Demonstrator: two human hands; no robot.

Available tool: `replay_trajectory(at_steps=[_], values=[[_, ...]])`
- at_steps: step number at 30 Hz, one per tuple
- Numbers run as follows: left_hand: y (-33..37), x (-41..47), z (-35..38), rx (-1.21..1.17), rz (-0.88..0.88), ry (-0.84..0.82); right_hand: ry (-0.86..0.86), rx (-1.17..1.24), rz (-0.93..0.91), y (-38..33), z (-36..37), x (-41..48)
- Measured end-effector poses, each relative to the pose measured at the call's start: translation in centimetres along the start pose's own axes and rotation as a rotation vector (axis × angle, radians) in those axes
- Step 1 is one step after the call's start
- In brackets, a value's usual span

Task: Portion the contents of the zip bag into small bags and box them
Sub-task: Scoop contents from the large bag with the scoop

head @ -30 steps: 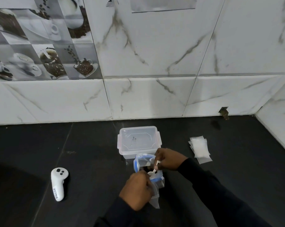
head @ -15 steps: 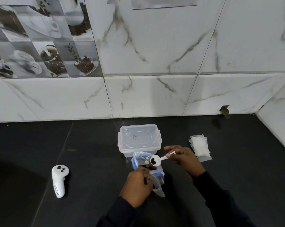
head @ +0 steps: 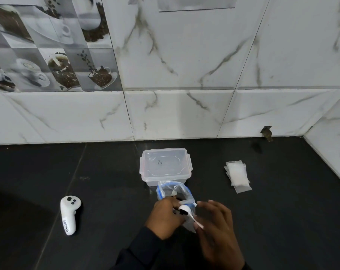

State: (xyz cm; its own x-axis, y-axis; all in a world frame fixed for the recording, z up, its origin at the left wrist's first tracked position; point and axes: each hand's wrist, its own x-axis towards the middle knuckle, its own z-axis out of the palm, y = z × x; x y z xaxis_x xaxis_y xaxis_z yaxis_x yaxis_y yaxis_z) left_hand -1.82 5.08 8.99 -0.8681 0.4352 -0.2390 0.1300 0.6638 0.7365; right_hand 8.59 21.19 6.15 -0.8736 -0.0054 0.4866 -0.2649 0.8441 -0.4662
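Note:
A clear zip bag [head: 175, 190] with a blue seal stands open on the black counter, just in front of a lidded clear plastic box [head: 165, 165]. My left hand [head: 165, 217] grips a small clear bag [head: 189, 224] beside the zip bag's lower part. My right hand [head: 216, 227] pinches the handle of a small white spoon [head: 185, 209]; its bowl holds dark grains and sits over the small bag's mouth. A stack of empty small bags [head: 237, 175] lies to the right of the box.
A white handheld controller [head: 68, 214] lies on the counter at the left. Marble wall tiles [head: 184, 114] close off the back, and a side wall [head: 329, 162] closes off the right. The dark counter [head: 106, 182] stretches left and right of the box.
My right hand lifted the loaded spoon out of the zip bag and brought it down and toward me, over the small bag in my left hand.

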Motion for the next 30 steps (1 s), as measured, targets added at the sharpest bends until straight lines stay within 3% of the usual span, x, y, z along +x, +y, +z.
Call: replay_trajectory(at_steps=[3, 8, 10, 13, 16, 21, 25, 30], values=[[-0.1, 0.1, 0.2, -0.037, -0.031, -0.008, 0.065, -0.165, -0.135, -0.2, 0.5, -1.3], [-0.2, -0.1, 0.2, -0.06, -0.038, -0.015, 0.111, -0.203, -0.122, -0.3, 0.8, -1.7], [-0.2, -0.3, 0.2, -0.055, -0.028, -0.011, 0.162, -0.076, -0.027, -0.5, 0.4, -1.1], [-0.3, -0.5, 0.1, -0.054, -0.02, -0.002, 0.227, 0.23, 0.313, -1.3, -1.1, 2.0], [-0.6, -0.6, 0.6, -0.02, 0.015, 0.012, 0.032, 0.33, 0.527, 0.9, -0.3, 5.5], [-0.6, -1.0, 2.2, 0.011, 0.037, 0.046, -0.448, 0.145, 0.718, 2.4, 3.7, 9.9], [-0.9, -1.3, 2.7, 0.051, 0.039, 0.055, -0.633, 0.023, 0.815, 1.8, 4.5, 11.4], [-0.7, -1.6, 2.7, 0.055, 0.029, 0.011, -0.782, -0.024, 0.763, 2.1, 4.2, 11.7]])
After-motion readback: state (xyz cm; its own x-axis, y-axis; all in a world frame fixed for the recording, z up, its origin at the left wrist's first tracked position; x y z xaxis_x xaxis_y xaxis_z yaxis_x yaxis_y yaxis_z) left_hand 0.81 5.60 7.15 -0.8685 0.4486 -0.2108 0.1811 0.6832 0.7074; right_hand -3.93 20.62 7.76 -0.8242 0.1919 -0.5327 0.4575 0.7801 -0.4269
